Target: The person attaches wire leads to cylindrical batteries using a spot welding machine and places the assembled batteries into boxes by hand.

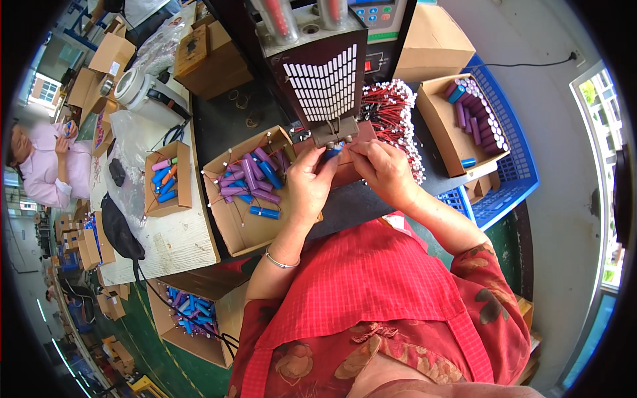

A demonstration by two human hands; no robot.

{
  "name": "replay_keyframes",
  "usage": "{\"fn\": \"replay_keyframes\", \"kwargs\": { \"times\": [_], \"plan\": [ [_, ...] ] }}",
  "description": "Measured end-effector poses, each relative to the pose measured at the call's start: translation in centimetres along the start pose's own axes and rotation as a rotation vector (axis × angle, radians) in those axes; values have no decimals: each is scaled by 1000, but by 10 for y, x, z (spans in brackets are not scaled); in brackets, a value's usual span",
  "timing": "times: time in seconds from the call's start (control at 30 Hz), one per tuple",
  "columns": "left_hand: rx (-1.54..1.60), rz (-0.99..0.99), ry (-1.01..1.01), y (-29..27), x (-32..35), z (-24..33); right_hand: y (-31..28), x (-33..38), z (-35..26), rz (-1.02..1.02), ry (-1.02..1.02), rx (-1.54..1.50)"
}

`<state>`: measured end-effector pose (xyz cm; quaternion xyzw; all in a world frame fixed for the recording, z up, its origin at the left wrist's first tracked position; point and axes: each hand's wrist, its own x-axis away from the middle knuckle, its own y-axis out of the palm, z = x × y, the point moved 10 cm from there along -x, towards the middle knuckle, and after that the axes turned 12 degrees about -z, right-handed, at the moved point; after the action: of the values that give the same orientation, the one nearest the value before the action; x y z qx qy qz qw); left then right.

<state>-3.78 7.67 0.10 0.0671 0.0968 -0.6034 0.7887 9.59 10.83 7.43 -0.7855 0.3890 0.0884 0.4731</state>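
Near the front edge of the black bench (352,207), in the head view, the left hand (308,178) grasps a blue cell (334,152) just under the tips of the machine (322,86), and the right hand (383,166) is pinched close beside it, on what I cannot tell; the step looks like setting the cell to the tips, the next move calling for steady alignment. Leftward along that edge sits a box (240,229) of mixed cells, and at the right edge a second box (434,123); heaped leads (393,113) behind the right hand crowd its room
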Motion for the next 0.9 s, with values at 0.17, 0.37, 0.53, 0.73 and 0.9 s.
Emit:
{"fn": "replay_keyframes", "kwargs": {
  "times": [0.17, 0.37, 0.53, 0.73, 0.9],
  "plan": [
    [-60, -66, -5, 3, -2, 2, -7, 1, -6, 1, -15, 40],
    [-380, 246, 125, -76, 23, 31, -61, 22, 31, 85, 101, 38],
    [-630, 309, 332, -59, 52, 85, -138, 37, 175, 112, 495, 642],
    [-493, 147, 231, -6, 57, 72, -106, 25, 276, -177, 657, 991],
    [-270, -87, 295, 38, 62, 59, -77, 50, 302, -689, 274, 1625]
  ]
}}
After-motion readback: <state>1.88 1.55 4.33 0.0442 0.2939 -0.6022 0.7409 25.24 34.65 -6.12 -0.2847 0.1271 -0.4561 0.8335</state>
